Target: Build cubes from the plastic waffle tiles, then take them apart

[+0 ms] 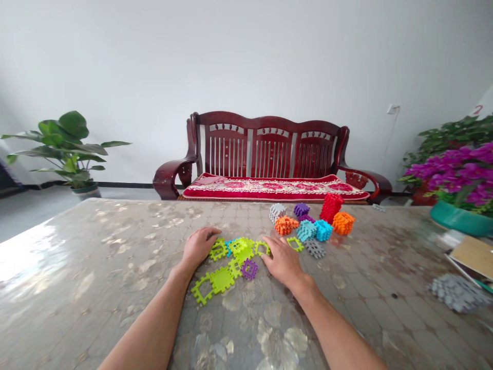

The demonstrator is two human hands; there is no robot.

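Both forearms stretch out over the marbled bench (96, 267), angling in toward each other, palms down. The left hand (198, 246) lies low with its knuckles raised and fingers bent over the near edge of the lime-green tiles (235, 248). From here I cannot tell whether its grip has closed on a piece or only rests on it. The right hand (283, 259) lies flatter, with a wide, loose grip that holds nothing. Its fingers are spread, and the fingertips touch the right end of the same tiles. The tiles form a flat cluster between the two hands, in the middle of the bench. A joined strip of lime-green pieces (215, 281) trails from the cluster toward the person, and a purple tile (249, 269) lies just beside it. Just past the right hand lie a green frame piece (295, 243) and a grey tile (315, 248). Behind them is a huddle of built blocks: two blue cubes (316, 230), an orange cube (286, 224), another orange block (342, 222), a red tower (331, 207), a purple cube (301, 209) and a pale grey cube (277, 210). A grey lump of tiles (456, 292) sits well apart near the right edge. Beyond the bench stands a dark wooden settee (269, 149) with a red cushion (273, 187).
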